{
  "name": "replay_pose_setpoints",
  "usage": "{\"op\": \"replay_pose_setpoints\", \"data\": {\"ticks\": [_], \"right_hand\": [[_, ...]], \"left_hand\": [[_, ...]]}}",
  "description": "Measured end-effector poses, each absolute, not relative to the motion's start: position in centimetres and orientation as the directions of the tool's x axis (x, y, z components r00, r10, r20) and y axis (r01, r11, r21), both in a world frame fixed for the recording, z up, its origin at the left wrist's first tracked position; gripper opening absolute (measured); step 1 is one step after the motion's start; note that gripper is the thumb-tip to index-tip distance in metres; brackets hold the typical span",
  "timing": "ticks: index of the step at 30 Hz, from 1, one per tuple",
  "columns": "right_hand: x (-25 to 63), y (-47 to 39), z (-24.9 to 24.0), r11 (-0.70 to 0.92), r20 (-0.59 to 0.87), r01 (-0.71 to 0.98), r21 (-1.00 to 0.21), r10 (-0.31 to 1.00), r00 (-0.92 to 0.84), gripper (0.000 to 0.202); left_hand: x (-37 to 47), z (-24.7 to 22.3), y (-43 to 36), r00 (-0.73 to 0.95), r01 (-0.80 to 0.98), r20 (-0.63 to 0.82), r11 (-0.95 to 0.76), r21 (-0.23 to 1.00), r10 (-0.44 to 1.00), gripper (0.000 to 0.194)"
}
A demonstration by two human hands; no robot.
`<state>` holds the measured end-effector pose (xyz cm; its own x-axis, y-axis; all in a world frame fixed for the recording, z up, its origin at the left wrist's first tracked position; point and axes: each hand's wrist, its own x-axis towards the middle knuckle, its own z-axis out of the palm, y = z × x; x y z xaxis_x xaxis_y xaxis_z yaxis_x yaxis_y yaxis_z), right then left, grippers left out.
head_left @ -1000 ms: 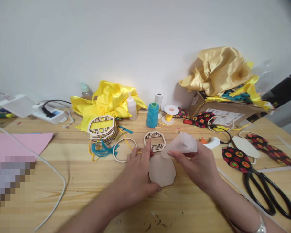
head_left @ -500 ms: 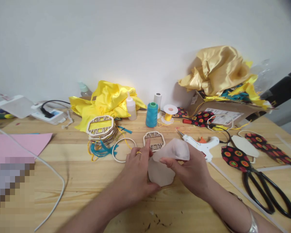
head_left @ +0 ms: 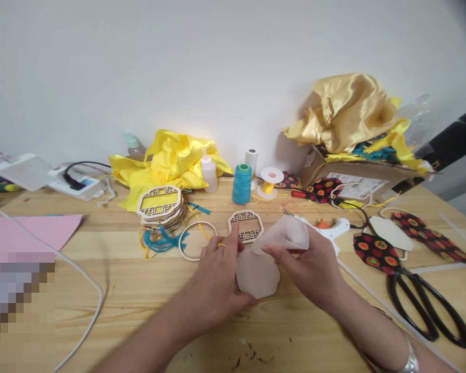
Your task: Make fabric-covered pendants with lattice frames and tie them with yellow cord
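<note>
A pale, scallop-edged flat piece (head_left: 258, 274) lies on the wooden table in front of me. My left hand (head_left: 221, 269) holds its left edge, the thumb at the bottom and the fingers near the top. My right hand (head_left: 310, 264) is closed on a translucent white bottle (head_left: 285, 234), tilted with its narrow end over the top edge of the piece. The contact point between the two is too unclear to tell. Just behind them lies a wooden lattice frame (head_left: 246, 227), partly covered by my left index finger.
Stacked lattice frames (head_left: 160, 202), a thin ring (head_left: 184, 243) and blue thread are on the left. Behind stand a blue thread cone (head_left: 242, 185) and a small bottle (head_left: 208, 173). On the right are a glue gun (head_left: 336, 230), black scissors (head_left: 431, 305) and a fabric-filled box (head_left: 349, 176).
My right hand has moved slightly right with the bottle, uncovering more of the pale piece. My left hand has stayed nearly in place.
</note>
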<state>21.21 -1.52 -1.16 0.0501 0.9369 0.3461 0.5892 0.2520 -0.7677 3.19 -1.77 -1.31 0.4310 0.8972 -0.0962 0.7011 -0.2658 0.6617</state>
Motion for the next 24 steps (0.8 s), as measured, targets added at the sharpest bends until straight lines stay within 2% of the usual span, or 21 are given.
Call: {"op": "replay_pose_setpoints", "data": {"ticks": [7, 15, 24], "right_hand": [[21.42, -1.52, -1.08, 0.244, 0.339, 0.565, -0.788, 0.938, 0.068, 0.014], [20.64, -2.02, -1.36, 0.348, 0.384, 0.553, -0.757, 0.922, -0.055, 0.016], [21.49, -1.53, -1.04, 0.249, 0.353, 0.603, -0.758, 0.934, 0.057, 0.015]], "left_hand": [[3.11, -1.22, -1.82, 0.431, 0.706, -0.119, -0.252, 0.661, 0.895, 0.104], [3.1, -1.48, -1.79, 0.437, 0.692, -0.085, -0.274, 0.668, 0.895, 0.107], [3.02, -1.75, -1.84, 0.437, 0.702, -0.088, -0.278, 0.656, 0.895, 0.108]]}}
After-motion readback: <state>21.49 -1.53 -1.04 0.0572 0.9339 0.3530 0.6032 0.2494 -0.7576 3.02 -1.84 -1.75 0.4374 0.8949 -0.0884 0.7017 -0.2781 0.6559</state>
